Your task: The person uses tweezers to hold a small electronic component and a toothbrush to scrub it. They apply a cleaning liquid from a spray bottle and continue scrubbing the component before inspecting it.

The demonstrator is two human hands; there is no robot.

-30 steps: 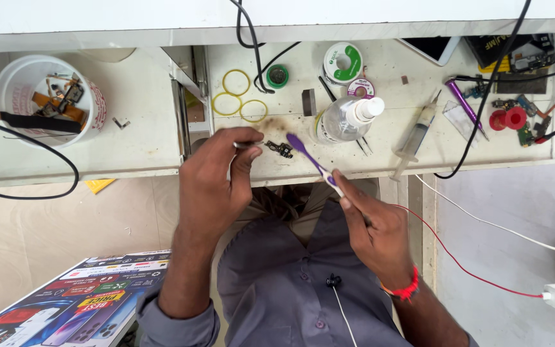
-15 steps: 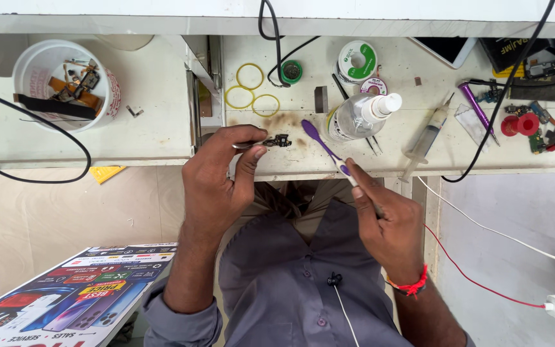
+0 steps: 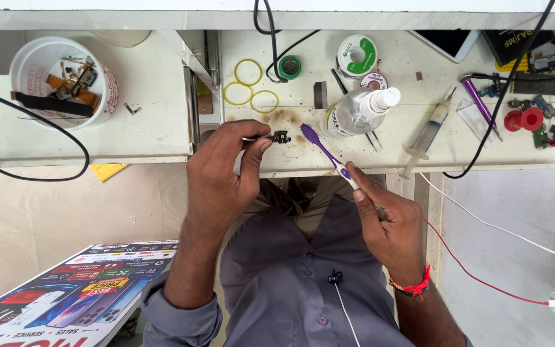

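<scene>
My left hand (image 3: 223, 170) pinches thin metal tweezers (image 3: 256, 138) that grip a small dark electronic part (image 3: 281, 136) just above the white workbench (image 3: 149, 138). My right hand (image 3: 387, 215) holds a purple and white toothbrush (image 3: 324, 151) by its handle. The brush head points up and left, a little to the right of the part and apart from it. A clear spray bottle (image 3: 354, 110) lies on its side just beyond the brush head.
A white tub (image 3: 106, 90) of parts and black cables (image 3: 46, 125) occupy the left of the bench. Yellow rubber bands (image 3: 249, 82), solder reels (image 3: 357, 54), a syringe (image 3: 428, 132), a purple screwdriver (image 3: 480, 103) and circuit pieces (image 3: 537, 125) lie to the right. A printed poster (image 3: 75, 289) leans at lower left.
The small part in the tweezers has lifted slightly off the bench towards me. The toothbrush head has moved closer to it. The view has shifted a little.
</scene>
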